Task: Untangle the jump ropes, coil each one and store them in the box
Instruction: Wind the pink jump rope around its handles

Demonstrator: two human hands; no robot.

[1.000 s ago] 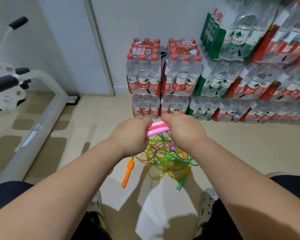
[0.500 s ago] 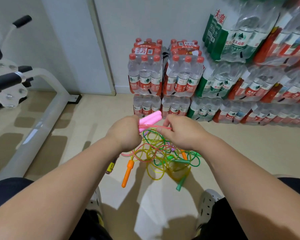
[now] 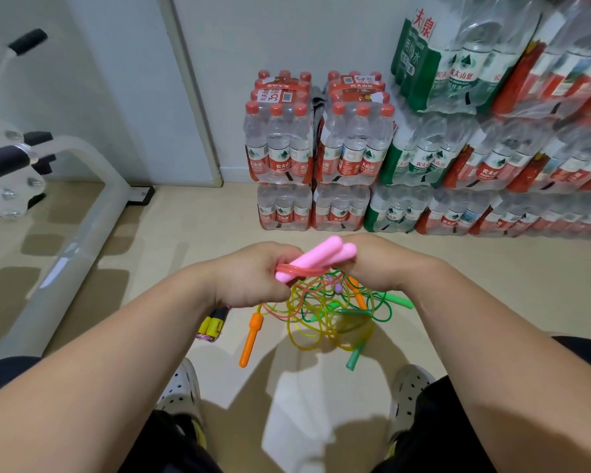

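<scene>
The two pink handles (image 3: 316,262) lay side by side, held up in the air between both hands, with a loop of red cord (image 3: 296,268) wound across them, probably so the pair would stay bundled while the rest of that rope was coiled. The left hand (image 3: 253,274) had its grip closed around the lower ends of the handles, steadying them. The right hand (image 3: 386,264) sat against their upper tips with its fingers curled under and hidden, so I could not tell whether its grip pinched the cord or merely braced the handles. Below, the tangle (image 3: 325,312) of yellow, green and red cords rested on the floor (image 3: 492,285), with an orange handle (image 3: 251,339) and a green handle (image 3: 355,357) sticking out of it, not yet sorted. No box showed in view.
</scene>
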